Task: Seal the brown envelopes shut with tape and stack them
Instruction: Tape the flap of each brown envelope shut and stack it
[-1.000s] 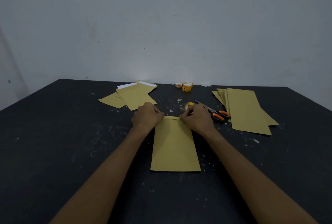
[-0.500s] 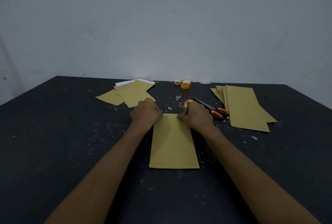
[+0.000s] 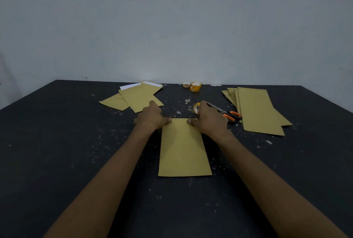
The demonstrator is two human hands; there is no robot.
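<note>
Fingers (image 3: 153, 105) of the left hand (image 3: 151, 118) and right hand (image 3: 210, 121) curl over the envelope (image 3: 183, 148) top, thumbs pressing; gripping or not, I cannot tell. Envelope lies centre of the bench (image 3: 57, 142). Flap-creasing, I'd judge; next needs tape (image 3: 196, 107), at one o'clock beside scissors (image 3: 227, 113), cut and laid across.

scissors (image 3: 225, 112): orange-handled, lying flat | table (image 3: 57, 142): black, speckled | wall (image 3: 172, 27): grey
</note>
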